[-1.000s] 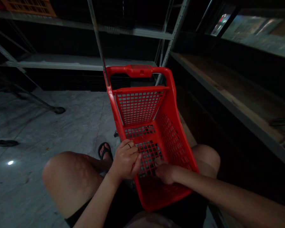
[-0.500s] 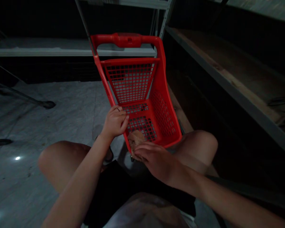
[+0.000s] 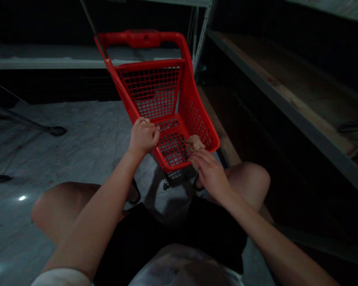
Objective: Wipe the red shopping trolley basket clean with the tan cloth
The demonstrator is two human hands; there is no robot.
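Note:
A red plastic shopping cart with grid walls stands between my knees, its handle on the far side. My left hand is closed around the left rim of its basket, a ring on one finger. At the near right part of the rim, my right hand grips a crumpled brown cloth. Part of the cloth lies over the rim and part hangs under my fingers. The basket floor shows its grid, and a small caster is visible beneath the front.
A metal shelf runs behind the cart. On the right is a long wooden shelf with a grey edge. Thin dark legs, one with a round foot, reach over the tiled floor at left.
My right hand has carried the cloth along the near rim from its left corner to its right side. The cart has shifted away and to the left, with my left hand still on it.

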